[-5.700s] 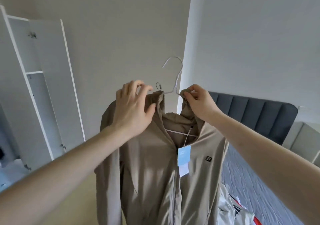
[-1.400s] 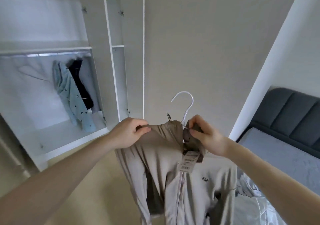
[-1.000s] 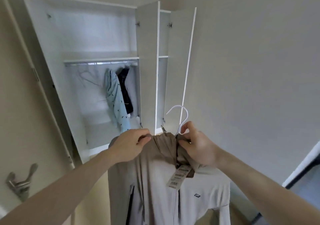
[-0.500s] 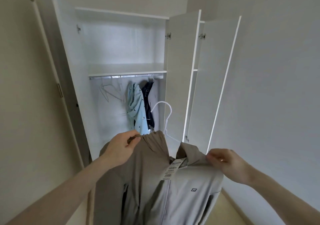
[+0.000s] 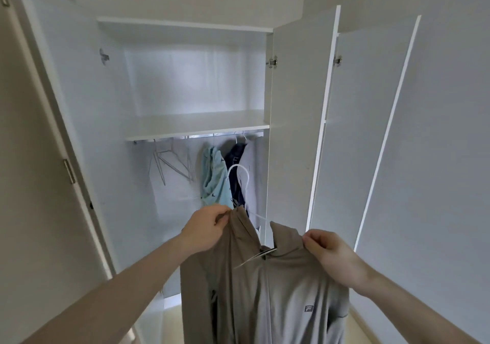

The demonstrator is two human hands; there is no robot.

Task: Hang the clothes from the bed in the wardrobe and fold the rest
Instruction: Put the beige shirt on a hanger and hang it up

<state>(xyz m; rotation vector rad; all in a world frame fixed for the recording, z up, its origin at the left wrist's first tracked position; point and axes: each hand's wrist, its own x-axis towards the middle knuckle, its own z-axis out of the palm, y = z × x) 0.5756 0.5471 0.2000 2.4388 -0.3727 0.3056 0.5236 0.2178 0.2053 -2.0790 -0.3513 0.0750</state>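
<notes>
A beige zip jacket [image 5: 267, 290] hangs on a white hanger [image 5: 240, 176] in front of the open white wardrobe [image 5: 196, 123]. My left hand [image 5: 205, 228] pinches the jacket's collar on the left side. At the right shoulder, my right hand [image 5: 330, 252] pinches the fabric. The hanger's hook stands free above the collar, below the metal rail [image 5: 212, 135]. A light blue garment [image 5: 214, 182] and a dark garment [image 5: 236, 168] hang on the rail at the right.
Bare hangers [image 5: 169, 163] hang on the rail's left part. The wardrobe's open doors [image 5: 297, 121] stand at the right, a second one [image 5: 363, 131] beyond. A shelf [image 5: 196, 125] sits just above the rail. A plain wall is on the right.
The view has turned from the bed to face the wardrobe and come closer. My right hand moved from the collar beside the hook out to the jacket's right shoulder.
</notes>
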